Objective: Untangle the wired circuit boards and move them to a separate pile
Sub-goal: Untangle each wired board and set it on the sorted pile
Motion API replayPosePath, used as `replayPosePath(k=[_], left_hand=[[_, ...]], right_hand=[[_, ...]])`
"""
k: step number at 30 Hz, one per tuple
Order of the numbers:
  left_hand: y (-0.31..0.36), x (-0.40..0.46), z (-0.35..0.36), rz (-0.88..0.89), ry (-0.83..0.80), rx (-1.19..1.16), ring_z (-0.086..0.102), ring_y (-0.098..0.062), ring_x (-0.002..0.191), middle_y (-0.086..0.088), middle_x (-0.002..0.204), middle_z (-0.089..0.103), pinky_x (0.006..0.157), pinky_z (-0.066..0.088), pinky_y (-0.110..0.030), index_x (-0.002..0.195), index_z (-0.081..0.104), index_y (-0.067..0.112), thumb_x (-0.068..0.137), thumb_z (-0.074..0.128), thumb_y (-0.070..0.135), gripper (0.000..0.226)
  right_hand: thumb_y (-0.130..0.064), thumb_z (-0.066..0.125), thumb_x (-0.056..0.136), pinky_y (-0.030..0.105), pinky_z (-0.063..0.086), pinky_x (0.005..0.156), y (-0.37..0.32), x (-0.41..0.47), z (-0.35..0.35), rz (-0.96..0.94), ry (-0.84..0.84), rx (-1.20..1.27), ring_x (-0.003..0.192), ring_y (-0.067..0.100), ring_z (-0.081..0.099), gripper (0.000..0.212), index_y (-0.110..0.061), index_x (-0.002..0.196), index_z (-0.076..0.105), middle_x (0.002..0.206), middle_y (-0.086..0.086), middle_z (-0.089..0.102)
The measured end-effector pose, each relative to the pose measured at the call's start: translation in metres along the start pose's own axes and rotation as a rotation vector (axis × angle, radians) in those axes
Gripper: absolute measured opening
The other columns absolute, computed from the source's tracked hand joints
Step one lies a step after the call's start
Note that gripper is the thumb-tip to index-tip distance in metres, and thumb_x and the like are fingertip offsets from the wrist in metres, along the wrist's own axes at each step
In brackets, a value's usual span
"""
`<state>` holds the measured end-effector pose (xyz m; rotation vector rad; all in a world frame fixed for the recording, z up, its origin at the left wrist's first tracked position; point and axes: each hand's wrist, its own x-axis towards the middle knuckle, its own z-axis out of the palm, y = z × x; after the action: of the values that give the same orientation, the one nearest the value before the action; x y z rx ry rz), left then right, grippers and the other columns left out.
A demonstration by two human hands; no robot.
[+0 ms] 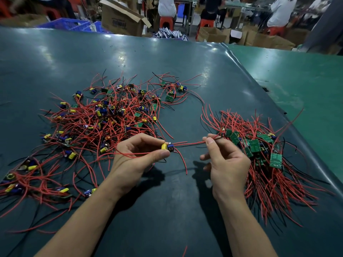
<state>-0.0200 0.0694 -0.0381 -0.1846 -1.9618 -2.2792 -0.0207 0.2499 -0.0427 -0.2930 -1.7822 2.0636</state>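
Red leads stretch tight between the two hands, and in the middle of it all is one small board [168, 146] with a yellow part and a blue part on it, held up just above the counter [167, 60]. Left hand [138, 154] pinches that board between thumb and fingers; right hand [225, 160] pinches the far ends of its leads [189, 143] between thumb and forefinger, drawing them out straight. One loose red lead droops down from the board toward the counter, and another runs back left across the left hand toward the tangle, so I judge this one is not quite free yet.

Out to the left sits the tangled pile [104, 119], wide and messy, boards and wires crossing every way, with stragglers spilling toward the near-left edge. Out to the right, the sorted pile [259, 151]: green boards bunched together, leads fanned out roughly in line.

On the count, the sorted pile is sizeable, but the tangle looks at least as big. Roughly the middle of the job, by my reckoning, with plenty left to pull.
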Motion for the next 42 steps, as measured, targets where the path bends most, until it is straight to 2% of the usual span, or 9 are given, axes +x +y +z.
replayPosePath(k=[8, 14, 19, 23, 25, 28, 32, 37, 42], left_hand=[[-0.001, -0.005, 0.007, -0.009, -0.122, 0.002, 0.071, -0.01, 0.075, -0.005, 0.08, 0.076, 0.068, 0.053, -0.016, 0.079, 0.074, 0.009, 0.06, 0.081, 0.004, 0.021], [-0.002, -0.002, 0.001, -0.023, -0.077, -0.045, 0.071, -0.011, 0.074, -0.005, 0.08, 0.076, 0.066, 0.053, -0.016, 0.075, 0.076, 0.013, 0.059, 0.081, 0.004, 0.019], [-0.004, -0.003, 0.002, -0.033, -0.085, -0.062, 0.071, -0.011, 0.075, -0.005, 0.081, 0.076, 0.067, 0.053, -0.016, 0.078, 0.076, 0.015, 0.059, 0.081, 0.007, 0.02], [-0.004, -0.003, 0.002, -0.056, -0.116, -0.065, 0.071, -0.012, 0.077, -0.005, 0.084, 0.076, 0.068, 0.054, -0.017, 0.079, 0.077, 0.016, 0.06, 0.081, 0.009, 0.02], [-0.003, -0.002, 0.001, -0.052, -0.108, -0.067, 0.07, -0.012, 0.075, -0.005, 0.083, 0.076, 0.067, 0.053, -0.017, 0.079, 0.077, 0.017, 0.061, 0.084, 0.007, 0.022], [-0.003, 0.0, -0.003, -0.057, -0.015, -0.052, 0.065, -0.015, 0.072, -0.002, 0.08, 0.075, 0.061, 0.048, -0.021, 0.08, 0.076, 0.022, 0.063, 0.085, 0.01, 0.022], [-0.002, 0.0, -0.001, -0.028, -0.018, 0.003, 0.067, -0.013, 0.073, -0.003, 0.082, 0.075, 0.064, 0.05, -0.02, 0.08, 0.075, 0.018, 0.063, 0.084, 0.011, 0.021], [-0.002, -0.005, 0.005, -0.037, -0.09, 0.04, 0.069, -0.007, 0.072, -0.002, 0.077, 0.075, 0.066, 0.052, -0.015, 0.083, 0.071, 0.008, 0.062, 0.08, 0.008, 0.023], [0.0, -0.002, 0.005, -0.007, -0.071, 0.017, 0.069, -0.008, 0.071, -0.003, 0.078, 0.075, 0.065, 0.052, -0.015, 0.083, 0.071, 0.006, 0.062, 0.079, 0.006, 0.022]], right_hand=[[-0.003, 0.061, 0.094, 0.018, 0.043, 0.037, 0.001, 0.007, -0.002, -0.047, 0.116, 0.068, 0.045, 0.008, 0.057, 0.016, -0.017, 0.095, 0.069, 0.079, 0.0, 0.075], [-0.01, 0.061, 0.095, 0.016, 0.041, 0.037, -0.001, 0.01, -0.007, -0.096, 0.174, 0.117, 0.036, 0.008, 0.051, 0.013, -0.02, 0.087, 0.066, 0.079, 0.002, 0.076], [-0.021, 0.055, 0.1, 0.018, 0.04, 0.034, 0.002, 0.014, -0.009, -0.076, 0.167, 0.132, 0.034, 0.012, 0.053, 0.018, -0.021, 0.084, 0.047, 0.071, 0.007, 0.073], [-0.023, 0.052, 0.101, 0.019, 0.039, 0.033, 0.002, 0.015, -0.01, -0.112, 0.151, 0.096, 0.034, 0.016, 0.055, 0.021, -0.023, 0.082, 0.043, 0.066, 0.008, 0.071], [-0.027, 0.057, 0.099, 0.017, 0.035, 0.03, 0.002, 0.015, -0.011, -0.013, 0.096, 0.132, 0.034, 0.016, 0.056, 0.018, -0.018, 0.087, 0.046, 0.073, 0.009, 0.073], [-0.042, 0.064, 0.082, 0.015, 0.03, 0.028, 0.002, 0.007, -0.001, 0.281, -0.154, 0.209, 0.038, 0.015, 0.058, 0.039, -0.011, 0.103, 0.051, 0.085, 0.011, 0.075], [-0.04, 0.07, 0.074, 0.011, 0.022, 0.031, 0.007, -0.01, 0.011, 0.382, -0.436, 0.121, 0.032, 0.007, 0.039, 0.037, -0.011, 0.097, 0.067, 0.056, 0.001, 0.057], [-0.022, 0.069, 0.086, 0.011, 0.02, 0.033, 0.007, -0.008, 0.01, 0.351, -0.323, 0.173, 0.032, 0.006, 0.032, 0.012, -0.015, 0.075, 0.07, 0.05, -0.002, 0.049], [-0.01, 0.064, 0.089, 0.013, 0.021, 0.032, 0.004, 0.005, 0.005, 0.306, -0.072, 0.277, 0.031, 0.003, 0.032, 0.008, -0.003, 0.085, 0.063, 0.049, -0.004, 0.051]])
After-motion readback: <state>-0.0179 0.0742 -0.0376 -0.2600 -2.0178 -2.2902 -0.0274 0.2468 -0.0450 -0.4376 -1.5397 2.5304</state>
